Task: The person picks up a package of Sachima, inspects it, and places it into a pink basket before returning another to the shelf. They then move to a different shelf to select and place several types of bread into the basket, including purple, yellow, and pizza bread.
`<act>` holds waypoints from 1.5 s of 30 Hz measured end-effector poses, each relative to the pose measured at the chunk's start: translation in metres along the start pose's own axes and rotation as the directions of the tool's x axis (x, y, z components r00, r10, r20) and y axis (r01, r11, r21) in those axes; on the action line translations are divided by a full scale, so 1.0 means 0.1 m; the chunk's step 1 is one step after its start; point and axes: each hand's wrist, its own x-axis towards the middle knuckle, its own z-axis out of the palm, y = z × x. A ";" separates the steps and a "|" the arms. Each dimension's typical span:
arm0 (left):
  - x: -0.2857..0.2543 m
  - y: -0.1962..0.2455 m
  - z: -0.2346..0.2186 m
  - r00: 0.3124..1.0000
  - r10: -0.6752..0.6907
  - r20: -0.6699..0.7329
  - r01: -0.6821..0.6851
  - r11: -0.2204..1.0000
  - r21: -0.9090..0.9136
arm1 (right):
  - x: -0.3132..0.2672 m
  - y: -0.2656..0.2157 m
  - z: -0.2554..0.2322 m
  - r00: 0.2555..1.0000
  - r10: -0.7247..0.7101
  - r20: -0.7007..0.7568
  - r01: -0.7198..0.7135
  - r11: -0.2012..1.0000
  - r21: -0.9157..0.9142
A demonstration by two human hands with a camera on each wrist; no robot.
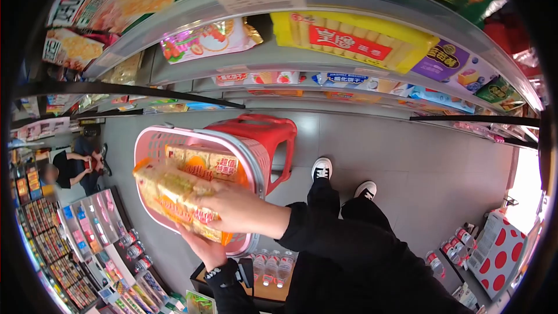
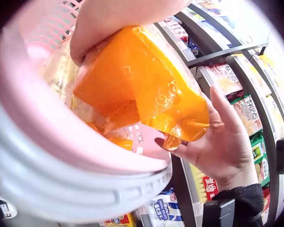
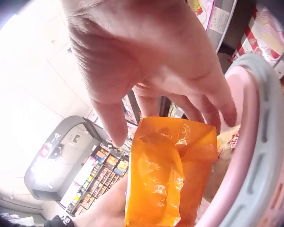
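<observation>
A transparent snack pack [image 1: 174, 197] with orange ends is held over the pink basket [image 1: 139, 145], slightly tilted. My right hand [image 1: 238, 206] spans its near end from above, thumb on one side and fingers on the other. In the left wrist view the right hand [image 2: 222, 146] is at the orange end flap. My left hand [image 1: 203, 247] holds the pack from its lower side; in the left wrist view the left hand [image 2: 118, 21] lies close against it. A similar snack pack [image 1: 224, 166] sits inside the basket, partly hidden under the held one.
The basket stands on a red stool [image 1: 285, 139]. Shelves with biscuit packs [image 1: 354, 40] run ahead. Bottled water [image 1: 270, 267] stands on a low wooden surface near my left arm. A person [image 1: 75, 168] sits at far left. My shoes [image 1: 322, 168] are right of the stool.
</observation>
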 end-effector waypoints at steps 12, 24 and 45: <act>-0.84 -0.17 0.76 0.981 0.195 0.009 -0.194 0.979 -0.069 | -1.18 -0.65 -0.58 0.973 -0.115 -0.201 0.127 0.991 0.045; -1.92 -1.77 1.45 0.897 -0.201 0.394 0.152 0.977 0.152 | -3.31 -0.28 -1.36 0.849 0.372 -0.376 -0.372 0.925 0.076; -0.97 -4.33 1.27 0.482 -0.839 0.251 0.721 0.543 0.430 | -4.62 2.85 -1.78 0.600 0.800 -0.015 -0.425 0.335 0.841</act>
